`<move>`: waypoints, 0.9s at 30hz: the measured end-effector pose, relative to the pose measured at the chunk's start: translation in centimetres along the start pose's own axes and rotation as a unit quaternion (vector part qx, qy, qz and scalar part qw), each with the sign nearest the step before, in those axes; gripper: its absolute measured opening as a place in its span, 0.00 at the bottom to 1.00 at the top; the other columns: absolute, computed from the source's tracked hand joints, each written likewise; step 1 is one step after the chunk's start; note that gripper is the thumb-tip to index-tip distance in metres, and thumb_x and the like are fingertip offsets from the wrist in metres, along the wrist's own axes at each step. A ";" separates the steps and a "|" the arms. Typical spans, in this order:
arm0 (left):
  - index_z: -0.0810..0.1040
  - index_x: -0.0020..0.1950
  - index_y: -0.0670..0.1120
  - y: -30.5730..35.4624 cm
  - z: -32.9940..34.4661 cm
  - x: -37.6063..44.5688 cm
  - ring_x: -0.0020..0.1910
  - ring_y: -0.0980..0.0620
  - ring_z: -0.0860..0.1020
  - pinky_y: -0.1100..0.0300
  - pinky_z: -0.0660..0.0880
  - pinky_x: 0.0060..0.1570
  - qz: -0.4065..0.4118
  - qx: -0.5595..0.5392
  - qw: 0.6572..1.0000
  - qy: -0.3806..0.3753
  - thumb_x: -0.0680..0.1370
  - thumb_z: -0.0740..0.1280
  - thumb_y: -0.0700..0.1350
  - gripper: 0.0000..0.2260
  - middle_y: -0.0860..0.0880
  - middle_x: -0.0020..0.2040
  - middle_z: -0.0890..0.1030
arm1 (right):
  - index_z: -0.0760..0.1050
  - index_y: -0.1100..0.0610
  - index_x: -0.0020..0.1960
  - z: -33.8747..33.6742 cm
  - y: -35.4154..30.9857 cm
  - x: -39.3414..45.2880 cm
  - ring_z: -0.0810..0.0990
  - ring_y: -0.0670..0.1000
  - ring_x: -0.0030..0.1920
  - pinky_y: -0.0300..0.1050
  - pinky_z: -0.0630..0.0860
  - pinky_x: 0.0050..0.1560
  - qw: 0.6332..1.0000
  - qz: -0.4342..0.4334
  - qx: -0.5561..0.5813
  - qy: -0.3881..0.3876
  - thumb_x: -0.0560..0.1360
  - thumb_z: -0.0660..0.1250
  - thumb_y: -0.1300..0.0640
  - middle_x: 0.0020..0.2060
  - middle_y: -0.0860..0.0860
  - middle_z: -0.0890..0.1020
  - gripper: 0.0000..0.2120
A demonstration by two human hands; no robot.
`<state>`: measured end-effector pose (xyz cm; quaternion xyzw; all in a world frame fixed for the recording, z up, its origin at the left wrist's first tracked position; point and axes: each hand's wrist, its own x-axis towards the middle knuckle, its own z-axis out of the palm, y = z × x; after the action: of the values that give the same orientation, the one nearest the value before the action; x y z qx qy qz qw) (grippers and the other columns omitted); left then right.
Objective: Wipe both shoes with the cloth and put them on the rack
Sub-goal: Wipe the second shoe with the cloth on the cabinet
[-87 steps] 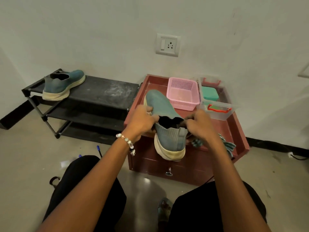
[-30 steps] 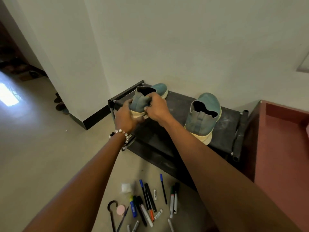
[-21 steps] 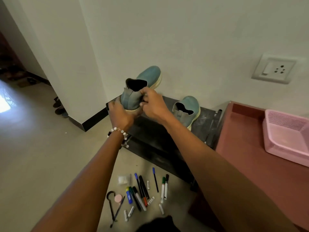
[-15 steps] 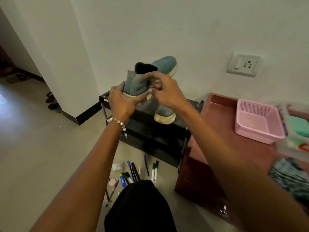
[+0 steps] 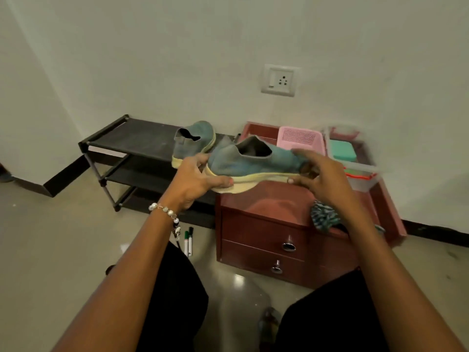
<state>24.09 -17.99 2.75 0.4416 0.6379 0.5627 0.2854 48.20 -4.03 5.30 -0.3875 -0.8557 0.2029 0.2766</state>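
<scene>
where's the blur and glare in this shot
Head view: motion blur smears the right hand and the clear box behind it; the left hand and held shoe look sharper; a soft glare patch sits on the floor; wide-angle bending at the edges.

Both your forearms reach forward and converge in front of you. Your left hand grips the heel end of the shoe, thumb along the sole's near edge, a beaded bracelet on that wrist. Your right hand holds the toe end, fingers curled over the top, thumb under the sole.
</scene>
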 end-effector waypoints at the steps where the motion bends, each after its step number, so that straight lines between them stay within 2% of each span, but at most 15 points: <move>1: 0.81 0.51 0.46 -0.4 0.7 0.0 0.47 0.54 0.82 0.60 0.80 0.47 -0.002 0.009 1.000 -0.021 0.62 0.79 0.35 0.20 0.51 0.46 0.84 | 0.75 0.52 0.65 0.2 0.9 -0.3 0.75 0.50 0.39 0.44 0.74 0.48 1.000 0.008 -0.015 -0.011 0.63 0.79 0.56 0.39 0.50 0.78 0.31; 4: 0.79 0.58 0.45 -1.6 2.4 0.7 0.50 0.54 0.82 0.59 0.80 0.49 -0.024 0.050 0.997 -0.059 0.61 0.82 0.41 0.27 0.51 0.49 0.83 | 0.80 0.55 0.58 1.4 3.2 -0.6 0.75 0.48 0.38 0.39 0.69 0.43 0.999 0.050 -0.018 -0.013 0.66 0.77 0.55 0.37 0.50 0.79 0.21; 7: 0.78 0.60 0.47 -2.8 3.6 1.8 0.51 0.54 0.81 0.57 0.79 0.51 -0.030 0.094 0.992 -0.076 0.58 0.82 0.48 0.32 0.51 0.50 0.83 | 0.81 0.57 0.56 2.4 4.7 -0.1 0.77 0.50 0.42 0.38 0.67 0.44 0.996 0.075 -0.047 -0.003 0.70 0.74 0.54 0.43 0.55 0.84 0.16; 10: 0.77 0.63 0.49 -3.3 5.2 2.1 0.50 0.56 0.80 0.65 0.77 0.48 -0.012 0.161 0.983 -0.086 0.61 0.81 0.48 0.32 0.53 0.51 0.82 | 0.82 0.59 0.54 3.0 5.8 0.5 0.80 0.54 0.47 0.40 0.68 0.47 0.994 0.080 -0.077 0.017 0.71 0.72 0.55 0.46 0.57 0.85 0.13; 12: 0.77 0.64 0.48 -3.8 6.3 2.2 0.49 0.56 0.78 0.71 0.70 0.45 0.025 0.230 0.969 -0.083 0.62 0.81 0.48 0.32 0.54 0.51 0.80 | 0.83 0.59 0.52 3.3 6.4 0.7 0.80 0.55 0.47 0.39 0.68 0.46 0.992 0.086 -0.088 0.019 0.71 0.72 0.56 0.45 0.57 0.84 0.11; 15: 0.76 0.64 0.46 -4.9 7.4 2.5 0.50 0.50 0.78 0.64 0.70 0.46 0.038 0.289 0.955 -0.057 0.60 0.81 0.45 0.33 0.50 0.51 0.80 | 0.81 0.58 0.56 3.5 7.4 0.6 0.81 0.54 0.50 0.43 0.74 0.55 0.994 0.108 -0.029 0.002 0.72 0.72 0.59 0.49 0.56 0.84 0.13; 17: 0.74 0.66 0.44 -5.2 7.8 2.9 0.53 0.45 0.78 0.56 0.73 0.52 0.023 0.310 0.949 -0.046 0.60 0.81 0.44 0.35 0.45 0.54 0.80 | 0.80 0.58 0.57 2.8 8.0 0.4 0.81 0.55 0.49 0.45 0.75 0.55 0.990 0.140 -0.011 0.004 0.71 0.72 0.61 0.47 0.56 0.84 0.14; 19: 0.68 0.70 0.41 -4.9 8.2 3.0 0.59 0.42 0.76 0.52 0.71 0.59 0.011 0.322 0.945 -0.048 0.62 0.80 0.43 0.39 0.42 0.60 0.78 | 0.80 0.60 0.56 1.6 9.2 0.1 0.81 0.56 0.51 0.47 0.75 0.56 0.981 0.188 -0.033 0.024 0.69 0.74 0.61 0.48 0.57 0.83 0.16; 21: 0.60 0.75 0.40 -4.4 8.5 2.9 0.67 0.43 0.70 0.54 0.66 0.65 0.005 0.324 0.945 -0.045 0.64 0.80 0.45 0.45 0.41 0.68 0.72 | 0.78 0.59 0.58 0.4 10.3 -0.6 0.78 0.57 0.56 0.49 0.73 0.58 0.963 0.255 -0.079 0.016 0.67 0.77 0.55 0.53 0.57 0.81 0.21; 22: 0.57 0.76 0.40 -4.1 8.8 2.9 0.69 0.43 0.68 0.56 0.64 0.66 0.009 0.314 0.949 -0.039 0.64 0.80 0.45 0.47 0.41 0.70 0.70 | 0.76 0.57 0.60 -0.1 10.8 -1.1 0.76 0.57 0.59 0.49 0.72 0.60 0.956 0.281 -0.082 -0.017 0.65 0.78 0.50 0.57 0.56 0.80 0.27; 25: 0.54 0.78 0.44 -3.8 9.5 2.8 0.69 0.45 0.67 0.57 0.63 0.66 0.050 0.318 0.946 -0.026 0.65 0.80 0.46 0.49 0.42 0.70 0.68 | 0.62 0.50 0.73 -0.2 11.1 -2.5 0.68 0.58 0.68 0.52 0.65 0.67 0.941 0.273 -0.029 -0.195 0.58 0.81 0.46 0.68 0.54 0.71 0.49; 27: 0.57 0.77 0.46 -4.0 9.9 2.9 0.66 0.46 0.68 0.55 0.66 0.65 0.089 0.366 0.926 -0.033 0.66 0.79 0.46 0.46 0.43 0.68 0.68 | 0.51 0.46 0.76 0.5 10.9 -3.1 0.60 0.62 0.72 0.61 0.60 0.69 0.911 0.258 -0.165 -0.277 0.58 0.80 0.45 0.73 0.57 0.62 0.55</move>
<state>30.31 -10.75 -2.79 0.5889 0.7477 0.2981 0.0731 55.58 0.19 -2.19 -0.5633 -0.7892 0.2227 -0.1013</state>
